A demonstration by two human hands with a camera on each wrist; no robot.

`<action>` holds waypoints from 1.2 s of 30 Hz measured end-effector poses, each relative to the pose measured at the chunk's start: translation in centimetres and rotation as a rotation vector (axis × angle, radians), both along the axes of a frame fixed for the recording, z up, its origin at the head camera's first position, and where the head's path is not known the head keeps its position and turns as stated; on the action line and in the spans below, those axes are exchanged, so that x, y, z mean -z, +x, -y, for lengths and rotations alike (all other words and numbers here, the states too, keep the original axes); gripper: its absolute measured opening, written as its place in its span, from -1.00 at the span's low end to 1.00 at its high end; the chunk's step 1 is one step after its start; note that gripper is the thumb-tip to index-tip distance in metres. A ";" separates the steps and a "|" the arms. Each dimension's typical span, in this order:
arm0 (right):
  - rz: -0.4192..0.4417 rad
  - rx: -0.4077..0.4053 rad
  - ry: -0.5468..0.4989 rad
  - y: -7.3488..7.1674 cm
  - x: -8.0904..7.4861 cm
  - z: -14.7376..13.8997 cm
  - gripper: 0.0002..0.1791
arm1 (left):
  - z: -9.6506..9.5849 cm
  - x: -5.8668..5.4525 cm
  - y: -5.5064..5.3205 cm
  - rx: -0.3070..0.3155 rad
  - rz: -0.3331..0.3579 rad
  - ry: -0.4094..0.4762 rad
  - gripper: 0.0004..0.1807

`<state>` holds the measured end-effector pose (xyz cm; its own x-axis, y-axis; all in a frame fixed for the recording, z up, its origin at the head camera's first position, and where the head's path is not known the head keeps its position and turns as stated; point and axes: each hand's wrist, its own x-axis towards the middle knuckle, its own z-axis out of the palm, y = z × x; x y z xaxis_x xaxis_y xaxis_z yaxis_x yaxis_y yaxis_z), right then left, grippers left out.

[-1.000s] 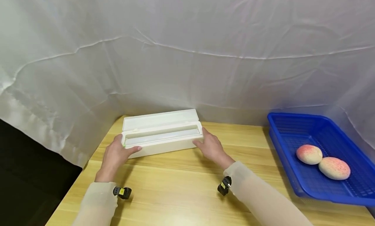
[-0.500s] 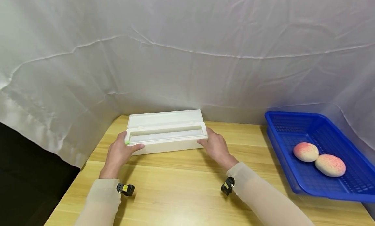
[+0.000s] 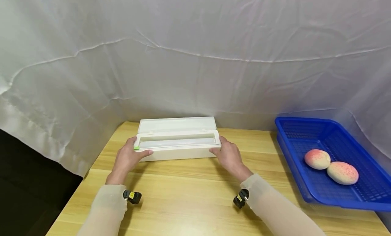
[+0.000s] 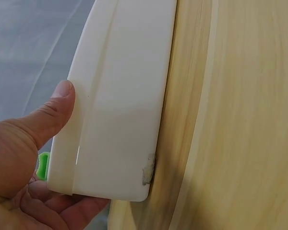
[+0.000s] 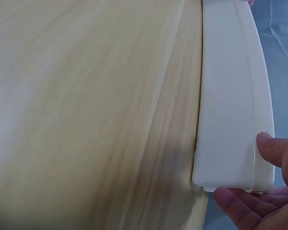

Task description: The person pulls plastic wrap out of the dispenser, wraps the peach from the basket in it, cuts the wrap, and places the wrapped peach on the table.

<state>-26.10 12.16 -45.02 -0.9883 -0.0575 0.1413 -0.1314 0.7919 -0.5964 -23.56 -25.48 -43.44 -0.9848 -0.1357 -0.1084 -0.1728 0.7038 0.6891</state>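
A long white cling film dispenser [image 3: 180, 152] stands near the back of the table, its lid [image 3: 177, 124] tipped back. A pale roll [image 3: 177, 142] lies in its slot, and a small green tab [image 4: 43, 166] shows at the left end. My left hand [image 3: 126, 158] grips that end, thumb on the front edge and fingers round the end face. At the other end my right hand [image 3: 229, 156] holds it the same way, thumb [image 5: 271, 148] in front and fingers behind the end. Some fingertips are hidden behind the dispenser.
A blue plastic basket [image 3: 293, 168] stands on the right of the wooden table [image 3: 183, 195], with two pink-and-cream peach-like fruits [image 3: 342, 173] lying in it. A grey curtain [image 3: 189, 83] hangs behind and to the left of the table.
Both hands have shifted the dispenser slightly to the right, and it has turned from slanted to nearly level. The lid has stayed up. The view has also moved a little.
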 end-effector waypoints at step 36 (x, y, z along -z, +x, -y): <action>-0.042 0.208 0.094 2.3 -0.1 -12.5 -0.32 | -10.5 2.3 -5.3 0.214 -0.121 0.337 -0.11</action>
